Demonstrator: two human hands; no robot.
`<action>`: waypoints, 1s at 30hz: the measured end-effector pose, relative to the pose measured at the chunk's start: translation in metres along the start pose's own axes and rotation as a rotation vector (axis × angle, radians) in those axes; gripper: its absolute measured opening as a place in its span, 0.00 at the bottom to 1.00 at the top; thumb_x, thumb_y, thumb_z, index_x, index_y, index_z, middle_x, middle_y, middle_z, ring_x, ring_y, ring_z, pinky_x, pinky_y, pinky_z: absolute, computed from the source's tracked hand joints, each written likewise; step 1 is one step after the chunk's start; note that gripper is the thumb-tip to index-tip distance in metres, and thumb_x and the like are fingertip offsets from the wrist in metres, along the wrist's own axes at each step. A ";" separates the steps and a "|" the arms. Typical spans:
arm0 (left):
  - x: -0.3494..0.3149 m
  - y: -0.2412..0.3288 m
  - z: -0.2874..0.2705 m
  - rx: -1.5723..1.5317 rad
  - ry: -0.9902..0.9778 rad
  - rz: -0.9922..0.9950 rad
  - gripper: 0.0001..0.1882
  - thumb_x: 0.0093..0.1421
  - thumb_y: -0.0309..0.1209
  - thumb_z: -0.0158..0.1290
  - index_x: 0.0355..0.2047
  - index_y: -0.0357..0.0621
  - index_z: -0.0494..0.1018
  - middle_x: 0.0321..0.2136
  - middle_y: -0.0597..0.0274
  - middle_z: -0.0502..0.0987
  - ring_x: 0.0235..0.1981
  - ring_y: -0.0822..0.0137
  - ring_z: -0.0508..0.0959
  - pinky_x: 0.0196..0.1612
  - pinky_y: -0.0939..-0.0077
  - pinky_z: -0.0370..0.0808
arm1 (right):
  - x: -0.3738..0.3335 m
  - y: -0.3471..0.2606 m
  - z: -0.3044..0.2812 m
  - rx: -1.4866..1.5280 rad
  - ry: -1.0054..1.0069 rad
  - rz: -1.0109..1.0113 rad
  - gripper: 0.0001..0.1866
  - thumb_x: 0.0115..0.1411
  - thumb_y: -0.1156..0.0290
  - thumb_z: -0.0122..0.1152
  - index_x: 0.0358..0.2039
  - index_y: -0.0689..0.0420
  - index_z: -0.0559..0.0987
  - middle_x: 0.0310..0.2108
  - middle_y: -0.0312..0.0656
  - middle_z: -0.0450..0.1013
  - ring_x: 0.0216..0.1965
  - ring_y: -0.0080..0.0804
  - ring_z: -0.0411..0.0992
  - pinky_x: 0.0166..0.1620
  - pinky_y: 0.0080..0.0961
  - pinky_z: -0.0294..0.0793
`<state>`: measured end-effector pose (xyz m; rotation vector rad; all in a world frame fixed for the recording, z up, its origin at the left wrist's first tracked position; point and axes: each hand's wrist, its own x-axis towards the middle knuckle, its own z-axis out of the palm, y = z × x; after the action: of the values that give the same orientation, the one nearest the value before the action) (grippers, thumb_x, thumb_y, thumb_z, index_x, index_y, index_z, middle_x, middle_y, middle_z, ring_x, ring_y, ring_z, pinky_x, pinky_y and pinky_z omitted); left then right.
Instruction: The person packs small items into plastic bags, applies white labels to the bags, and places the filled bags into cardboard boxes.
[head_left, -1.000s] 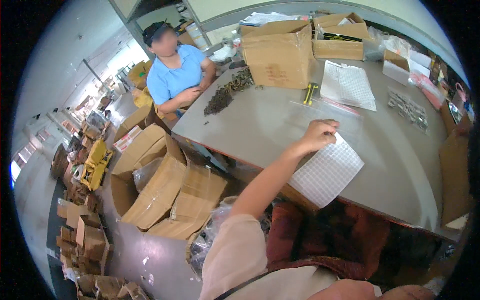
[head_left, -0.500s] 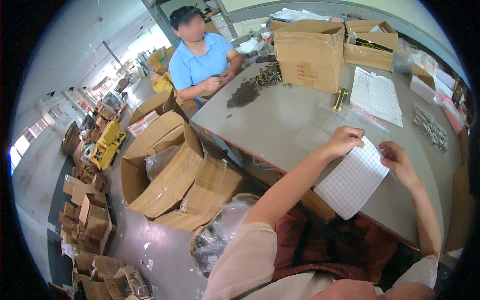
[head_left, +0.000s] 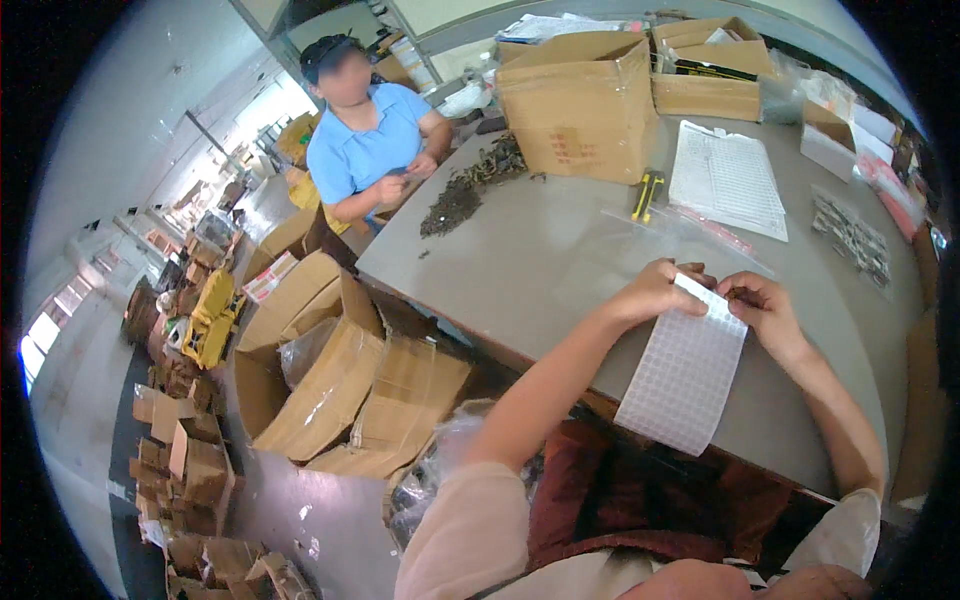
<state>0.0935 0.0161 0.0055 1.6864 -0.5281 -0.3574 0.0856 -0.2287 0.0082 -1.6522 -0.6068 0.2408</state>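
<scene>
A white sheet of small labels (head_left: 682,372) is gripped in my left hand (head_left: 660,290), thumb on top near its upper left corner. The sheet tilts down toward me, and its lower end sticks out past the table's near edge. At the upper right corner, my right hand (head_left: 765,305) is closed, fingertips pinched on the sheet's edge; whether a single label is between them cannot be made out. Just beyond my hands a clear plastic zip bag (head_left: 690,240) lies flat on the grey table (head_left: 540,270).
Past the bag lie a yellow-and-black cutter (head_left: 648,195) and printed papers (head_left: 728,180). Cardboard boxes (head_left: 578,110) stand behind. A pile of small dark parts (head_left: 460,200) lies before a co-worker (head_left: 365,145) in blue. A bag of metal parts (head_left: 850,240) lies right, open cartons (head_left: 330,370) left.
My right hand has closed in on the sheet's upper right corner, and my left thumb lies farther over the sheet. The view has shifted, so the surroundings appear farther left.
</scene>
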 end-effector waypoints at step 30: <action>-0.011 0.011 0.029 0.322 0.115 0.435 0.07 0.51 0.28 0.61 0.30 0.37 0.80 0.55 0.49 0.77 0.55 0.51 0.77 0.56 0.64 0.72 | 0.006 -0.019 -0.016 -0.719 -0.065 -0.158 0.26 0.44 0.74 0.66 0.47 0.59 0.80 0.66 0.54 0.63 0.57 0.56 0.64 0.61 0.44 0.62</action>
<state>0.0674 -0.0037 0.0104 1.8263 -0.8795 0.1483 0.0936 -0.2378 0.0306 -2.2730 -0.9395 -0.0552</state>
